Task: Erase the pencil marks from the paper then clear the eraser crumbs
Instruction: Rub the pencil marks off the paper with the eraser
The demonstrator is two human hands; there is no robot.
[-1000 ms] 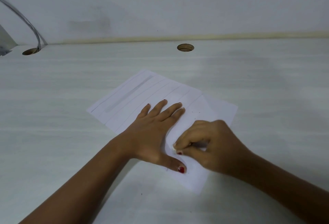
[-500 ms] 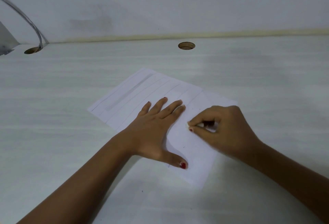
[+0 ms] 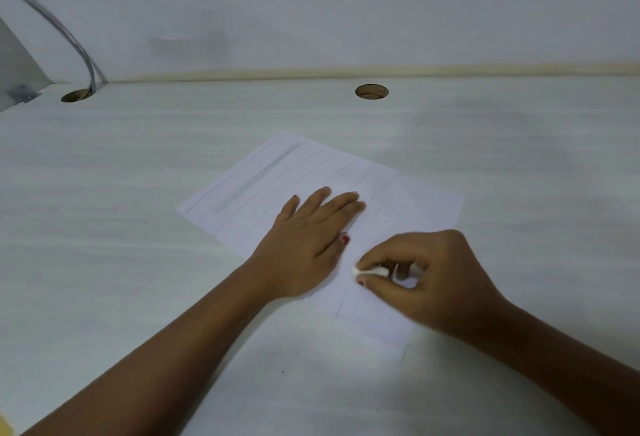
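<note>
A white sheet of paper lies at an angle on the pale desk, with several faint pencil lines running across it. My left hand presses flat on the middle of the sheet, fingers straight. My right hand pinches a small white eraser between thumb and fingers, its tip against the paper near the sheet's lower right part. A few tiny dark crumbs dot the paper just beyond my left fingertips.
The white desk stretches all round the sheet. Two round cable holes sit near the back wall, one behind the paper and one at far left with grey cables rising from it.
My right hand slid the eraser up the sheet, then back down toward me. My left thumb has drawn in beside the palm. The paper stayed put.
</note>
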